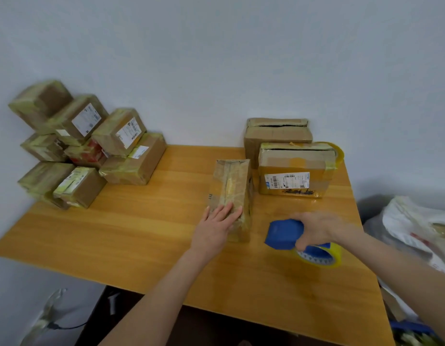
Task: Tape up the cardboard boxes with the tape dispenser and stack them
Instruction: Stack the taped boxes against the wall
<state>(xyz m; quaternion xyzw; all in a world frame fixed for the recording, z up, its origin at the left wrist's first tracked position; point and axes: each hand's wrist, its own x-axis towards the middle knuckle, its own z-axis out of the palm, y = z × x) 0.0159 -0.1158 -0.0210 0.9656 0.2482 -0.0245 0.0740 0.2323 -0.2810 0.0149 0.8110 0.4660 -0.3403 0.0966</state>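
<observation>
Down in the lower middle of the frame, the left hand (217, 222) lies flat on the near end of the middle box (231, 186). Fingers are straight and close together, palm down, so it's pressing on the taped top, not gripping. That box sits on the table (104, 233) with its long side running away from the camera and yellowish tape along its seam.

Just right of that, the right hand (319, 228) is curled round the blue dispenser (282, 233), fingers wrapped under it, properly clamped on. Whether the dispenser touches the table or hangs just above it, I can't tell, it's a bit blurry there. Its yellow roll (326, 257) pokes out below the hand. The two hands are apart, with a strip of bare table between the middle box and the dispenser.

Upper right of the table there are two more boxes, one behind the other. The labelled box (294, 171) is in front, the back box (276, 133) is against the wall (216, 58), and both show a dark gap along the top flaps. What looks like a second roll (339, 152) peeks out behind the labelled box's right corner.

Upper left, a stack (86, 146) of taped boxes is piled a few layers high against the wall.

At the far right edge, a white bag (416, 228) sits off the table.
</observation>
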